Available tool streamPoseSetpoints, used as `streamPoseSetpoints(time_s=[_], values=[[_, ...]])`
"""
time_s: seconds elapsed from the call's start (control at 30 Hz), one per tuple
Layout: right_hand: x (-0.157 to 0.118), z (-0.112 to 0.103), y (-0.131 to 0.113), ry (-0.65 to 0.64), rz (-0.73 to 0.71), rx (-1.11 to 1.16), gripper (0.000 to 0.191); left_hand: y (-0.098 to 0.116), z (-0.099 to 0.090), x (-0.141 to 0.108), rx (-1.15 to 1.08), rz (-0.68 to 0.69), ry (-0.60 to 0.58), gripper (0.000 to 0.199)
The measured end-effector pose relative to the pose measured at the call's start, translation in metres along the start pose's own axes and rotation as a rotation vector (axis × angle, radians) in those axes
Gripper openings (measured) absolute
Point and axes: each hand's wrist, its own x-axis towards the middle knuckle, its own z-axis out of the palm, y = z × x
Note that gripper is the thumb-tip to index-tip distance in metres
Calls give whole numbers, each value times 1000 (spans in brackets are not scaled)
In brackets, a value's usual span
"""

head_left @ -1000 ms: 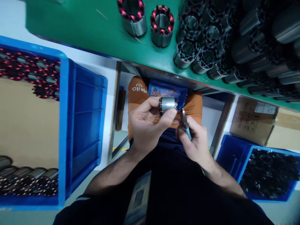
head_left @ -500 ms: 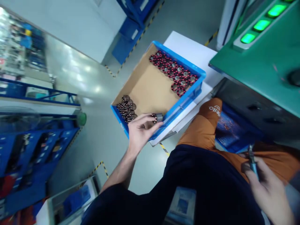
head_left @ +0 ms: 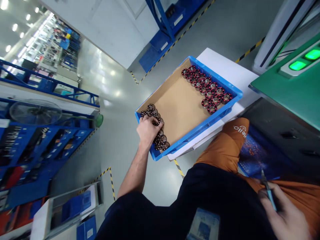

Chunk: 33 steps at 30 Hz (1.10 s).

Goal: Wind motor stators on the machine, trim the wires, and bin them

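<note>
My left hand (head_left: 147, 131) is in the near left end of a blue bin (head_left: 192, 142) lined with brown cardboard. Its thumb and fingers close around a dark ring-shaped wound stator (head_left: 156, 122), among a cluster of similar dark stators (head_left: 160, 141). The fingers partly cover that stator. At the bin's far right end sit several stators with red windings (head_left: 212, 86), packed close together. Low on the right, my right hand (head_left: 283, 208) grips pliers (head_left: 270, 195) with light blue handles above my thigh, their tip pointing up and away.
The bin rests on a white surface (head_left: 212, 61). To the right stands a green machine table (head_left: 297, 88) with lit green buttons (head_left: 297, 65). Blue racks (head_left: 50, 143) line the left side. A blue tray (head_left: 257, 153) lies beneath the green table beside my leg.
My left hand, with a stator in its fingers, has moved from the bin's near side left into the dark stators. My right hand still holds the pliers. The view has shifted.
</note>
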Motion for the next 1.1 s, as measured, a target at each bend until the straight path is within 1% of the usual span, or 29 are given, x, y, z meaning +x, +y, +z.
streamPoseSetpoints(time_s=[0.07, 0.13, 0.2, 0.23, 0.27, 0.3, 0.33, 0.4, 0.43, 0.5, 0.53, 0.6, 0.63, 0.67, 0.73, 0.8, 0.83, 0.9, 1.0, 1.07, 1.1], values=[[3, 2, 0, -73, 47, 60, 56, 0, -6, -5, -6, -4, 6, 36], [3, 5, -5, -83, 88, 108, 62, 6, -13, -14, -68, 48, 70, 54], [1, 5, -17, -39, 93, 141, 64, 22, -18, -24, -216, 196, 180, 64], [0, 4, -24, -20, 73, 153, 63, 36, -19, -29, -316, 301, 222, 65], [-1, 3, -32, -2, 42, 158, 61, 54, -20, -34, -424, 408, 243, 67], [-2, 1, -38, 10, 4, 154, 59, 76, -21, -39, -531, 510, 235, 68], [-2, -1, -44, 25, -33, 146, 54, 103, -22, -43, -637, 619, 201, 67], [-5, -6, -50, 44, -102, 131, 43, 164, -26, -53, -841, 846, 94, 58], [-7, -8, -52, 54, -132, 127, 37, 197, -29, -57, -903, 961, 49, 55], [-13, -10, -50, 75, -181, 129, 30, 260, -34, -63, -949, 1166, -18, 50], [-17, -10, -48, 88, -202, 135, 30, 289, -35, -64, -969, 1254, -71, 50], [-26, -8, -43, 114, -229, 148, 31, 337, -32, -64, -992, 1369, -209, 50], [-31, -6, -40, 126, -235, 155, 32, 357, -29, -63, -990, 1404, -268, 49], [-35, -4, -37, 139, -235, 160, 33, 373, -25, -60, -973, 1428, -313, 45], [-44, 0, -33, 167, -203, 164, 30, 396, -18, -55, -910, 1454, -349, 33], [-51, 3, -31, 186, -139, 166, 26, 406, -14, -51, -858, 1449, -352, 23], [-55, 4, -30, 189, -103, 170, 25, 407, -15, -51, -860, 1431, -353, 20], [-60, 5, -30, 183, -40, 192, 27, 398, -22, -57, -923, 1371, -358, 18], [-65, 0, -34, 214, -16, 282, 35, 366, -38, -84, -1070, 1280, -344, 17], [-68, -7, -39, 277, -50, 352, 39, 340, -46, -109, -1126, 1288, -323, 19], [-68, -11, -43, 309, -76, 377, 41, 328, -48, -121, -1140, 1313, -314, 19]])
